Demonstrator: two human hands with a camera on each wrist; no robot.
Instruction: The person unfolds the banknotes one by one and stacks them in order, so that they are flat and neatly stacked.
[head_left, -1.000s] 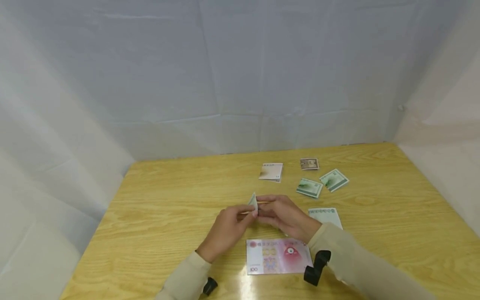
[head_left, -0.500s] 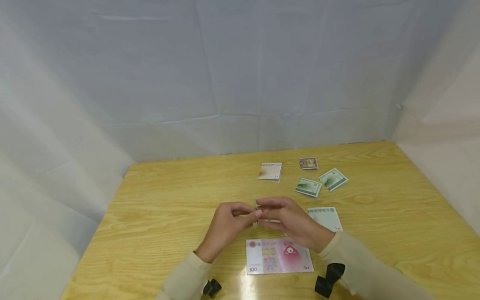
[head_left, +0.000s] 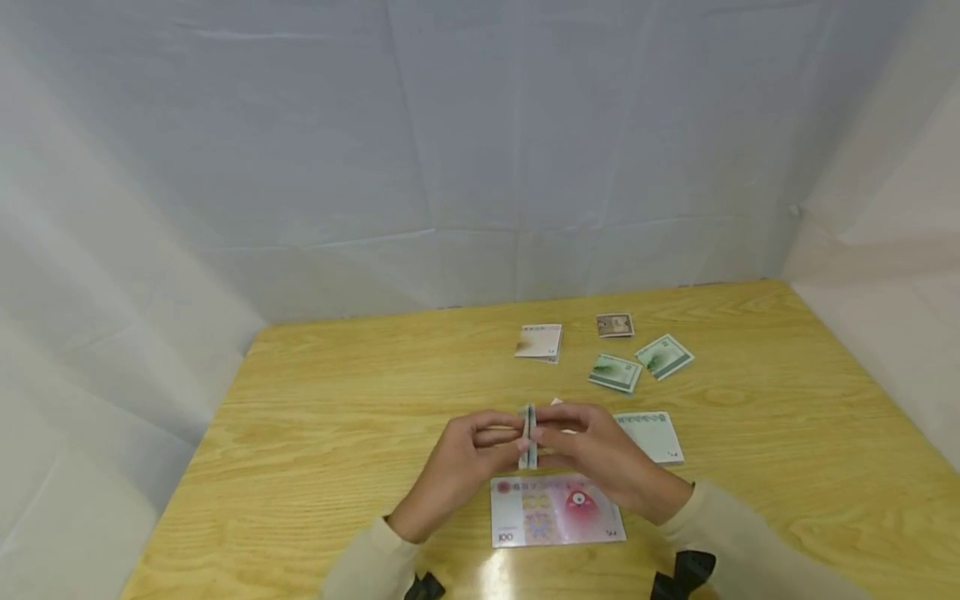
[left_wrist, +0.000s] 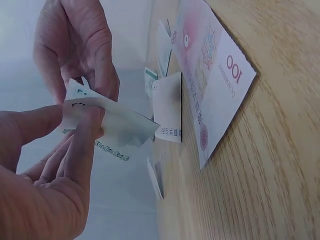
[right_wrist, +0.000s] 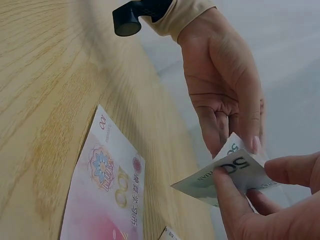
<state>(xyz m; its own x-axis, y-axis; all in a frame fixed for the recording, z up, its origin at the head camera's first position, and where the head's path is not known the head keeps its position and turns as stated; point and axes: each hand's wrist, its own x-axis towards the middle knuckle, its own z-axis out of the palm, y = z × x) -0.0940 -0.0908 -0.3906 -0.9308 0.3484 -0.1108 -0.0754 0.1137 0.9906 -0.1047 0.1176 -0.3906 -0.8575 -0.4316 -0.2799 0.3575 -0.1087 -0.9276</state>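
Observation:
Both hands hold a greenish 50 yuan play banknote (head_left: pixel 528 457) upright above the table. It is folded, and its two leaves stand slightly apart at the top. My left hand (head_left: pixel 459 457) pinches one leaf between thumb and fingers; my right hand (head_left: pixel 611 454) pinches the other. In the right wrist view the number 50 shows on both leaves of the banknote (right_wrist: pixel 207 182). The left wrist view shows the pale side of the banknote (left_wrist: pixel 132 120). Below the hands lies a flat pink 100 play banknote (head_left: pixel 555 529).
Beside my right hand lies a pale green banknote (head_left: pixel 656 439). Another note (head_left: pixel 556 402) is mostly hidden behind that hand. Farther back lie a folded pale note (head_left: pixel 538 341), a folded brown note (head_left: pixel 615 325) and two folded green notes (head_left: pixel 615 372).
The held banknote has turned from a raised corner to edge-on, with two leaves showing. My right hand has moved a little to the right. The notes on the table stay put.

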